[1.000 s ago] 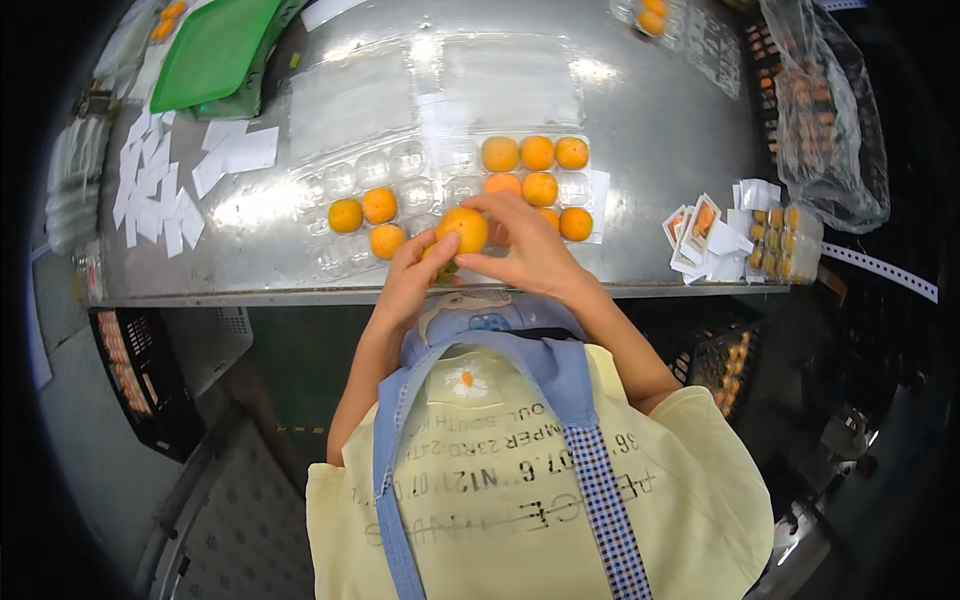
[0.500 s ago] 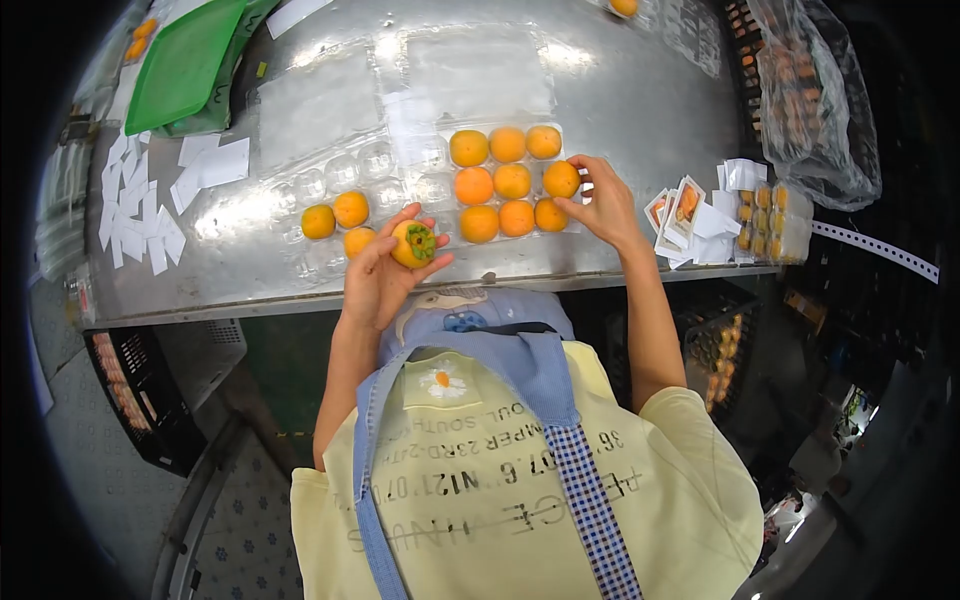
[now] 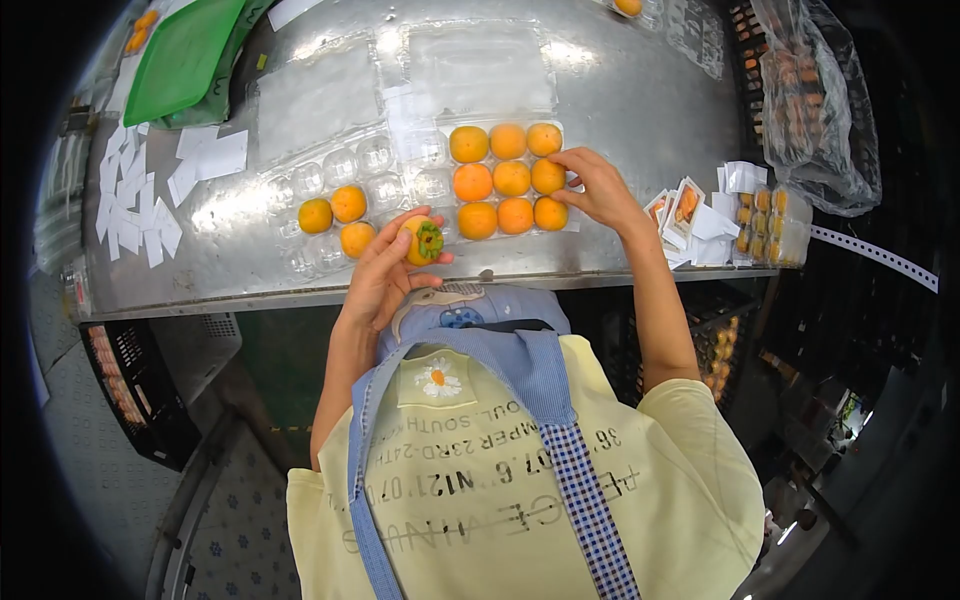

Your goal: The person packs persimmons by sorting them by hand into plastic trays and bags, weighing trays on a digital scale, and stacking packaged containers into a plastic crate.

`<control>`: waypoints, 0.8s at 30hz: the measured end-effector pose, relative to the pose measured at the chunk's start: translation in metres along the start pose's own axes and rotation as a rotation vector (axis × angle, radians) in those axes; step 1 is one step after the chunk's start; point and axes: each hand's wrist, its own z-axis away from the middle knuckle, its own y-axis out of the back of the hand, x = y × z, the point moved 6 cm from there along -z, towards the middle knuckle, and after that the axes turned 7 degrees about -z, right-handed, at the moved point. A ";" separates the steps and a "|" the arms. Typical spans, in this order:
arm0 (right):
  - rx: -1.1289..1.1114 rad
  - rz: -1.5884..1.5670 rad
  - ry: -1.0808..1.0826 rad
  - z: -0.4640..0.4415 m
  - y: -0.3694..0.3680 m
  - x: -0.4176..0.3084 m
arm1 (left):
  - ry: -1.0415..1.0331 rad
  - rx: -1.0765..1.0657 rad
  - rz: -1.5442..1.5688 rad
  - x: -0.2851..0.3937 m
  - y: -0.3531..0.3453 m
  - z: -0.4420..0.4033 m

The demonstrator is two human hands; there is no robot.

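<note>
My left hand (image 3: 385,265) holds an orange persimmon (image 3: 422,241) with its green calyx facing right, just above the front of the clear tray. My right hand (image 3: 597,190) has its fingertips on another persimmon (image 3: 548,177), which sits at the right end of the middle row. Several more persimmons fill three rows around it, among them one at the front (image 3: 515,216). At the left, three persimmons lie in a second clear moulded tray (image 3: 374,154), one of them at its left side (image 3: 315,215). Its other visible cups hold nothing.
Clear plastic lids (image 3: 315,97) lie behind the trays. A green tray (image 3: 185,62) stands at the back left, near scattered white papers (image 3: 128,190). Picture cards (image 3: 686,205) and a filled clear pack (image 3: 775,225) are at the right. A black crate (image 3: 135,385) is below left.
My right hand has set its persimmon into the right end of the middle row. My left hand has taken up a persimmon and moved slightly left with it; the view has shifted.
</note>
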 end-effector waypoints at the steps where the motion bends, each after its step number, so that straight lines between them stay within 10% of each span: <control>1: 0.009 -0.032 0.005 0.000 -0.001 0.002 | 0.005 0.003 -0.018 0.000 -0.001 0.000; 14: 0.157 -0.127 0.010 0.004 -0.006 -0.053 | -0.015 -0.113 0.405 -0.002 0.002 0.000; 24: -0.084 -0.307 0.252 -0.009 -0.068 -0.162 | -0.105 0.224 -0.269 0.004 0.003 0.006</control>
